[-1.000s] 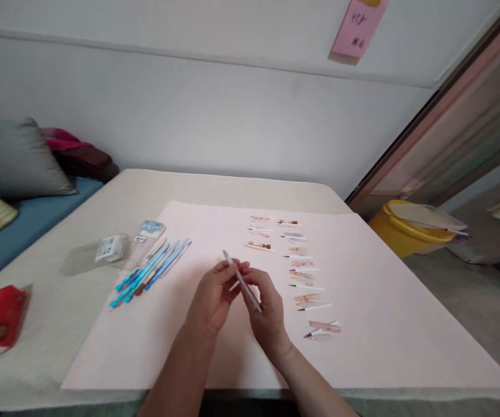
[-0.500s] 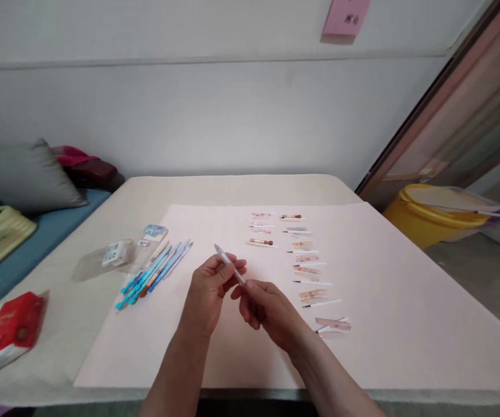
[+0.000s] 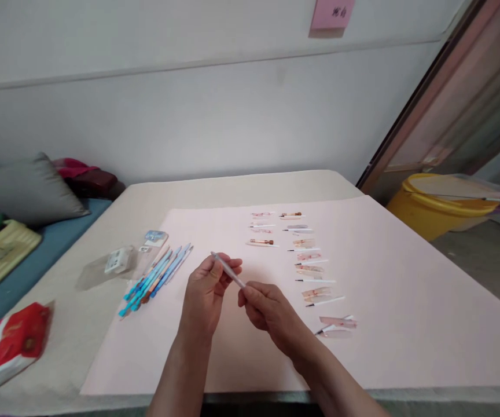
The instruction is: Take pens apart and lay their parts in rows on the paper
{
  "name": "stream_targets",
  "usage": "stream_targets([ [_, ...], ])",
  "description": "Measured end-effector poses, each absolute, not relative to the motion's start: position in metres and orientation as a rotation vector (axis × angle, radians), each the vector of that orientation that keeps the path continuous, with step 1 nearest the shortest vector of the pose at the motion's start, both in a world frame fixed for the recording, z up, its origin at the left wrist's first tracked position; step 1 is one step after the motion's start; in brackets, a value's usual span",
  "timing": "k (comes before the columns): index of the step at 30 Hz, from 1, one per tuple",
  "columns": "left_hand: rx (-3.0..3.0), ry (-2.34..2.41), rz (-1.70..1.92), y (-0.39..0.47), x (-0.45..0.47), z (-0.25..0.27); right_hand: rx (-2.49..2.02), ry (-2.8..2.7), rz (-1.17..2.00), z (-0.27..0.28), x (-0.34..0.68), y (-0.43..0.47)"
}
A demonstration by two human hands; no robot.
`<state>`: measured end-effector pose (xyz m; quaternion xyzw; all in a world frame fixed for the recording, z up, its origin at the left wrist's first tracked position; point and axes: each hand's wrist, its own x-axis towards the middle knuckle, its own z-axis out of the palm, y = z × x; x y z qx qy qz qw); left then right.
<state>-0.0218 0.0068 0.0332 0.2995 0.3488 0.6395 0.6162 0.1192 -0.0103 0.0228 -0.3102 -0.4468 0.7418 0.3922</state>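
A slim pale pen (image 3: 229,270) is held between my two hands above the pink sheet (image 3: 250,359). My left hand (image 3: 210,286) pinches its upper part between thumb and fingers, the tip pointing up and left. Around the pen's lower right end, the fingers of my right hand (image 3: 269,310) are closed. To the left lies a bundle of blue and brown pens (image 3: 157,277). Right of my hands, pen refills (image 3: 315,281) and clear or pinkish pen parts (image 3: 317,293) lie in small groups, in two columns.
Beside the bundle are a clear plastic bag (image 3: 96,272) and a white block (image 3: 118,260). A red and white packet (image 3: 13,341) sits at the table's left. A yellow bucket (image 3: 436,214) stands beyond the right edge, a grey cushion (image 3: 33,188) at far left.
My right hand has shifted slightly right and down along the pen, so more of its barrel shows between my hands. The camera view has tilted a little.
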Motion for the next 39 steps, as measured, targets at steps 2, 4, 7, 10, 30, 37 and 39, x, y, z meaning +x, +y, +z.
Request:
stream_targets([
  [2,0.695,0.826,1.482,0.006,-0.021,0.034,-0.868,-1.236,1.808,0.024,0.119,-0.011],
  [4,0.702,0.846,1.494,0.005,-0.021,0.034,-0.937,-1.327,1.734,0.023,0.119,-0.011],
  [7,0.708,0.865,1.52,0.004,-0.02,0.033,-1.004,-1.429,1.62,0.02,0.117,-0.011],
  [10,0.703,0.898,1.543,0.004,-0.019,0.033,-1.062,-1.521,1.504,0.019,0.116,-0.013],
  [30,0.715,1.081,1.593,0.004,-0.018,0.032,-1.296,-1.973,0.829,0.01,0.111,-0.017],
  [37,0.595,0.864,1.449,0.002,-0.021,0.035,-1.054,-1.412,1.634,0.024,0.121,-0.011],
  [39,0.6,0.859,1.461,0.003,-0.021,0.034,-1.015,-1.362,1.687,0.023,0.122,-0.01],
])
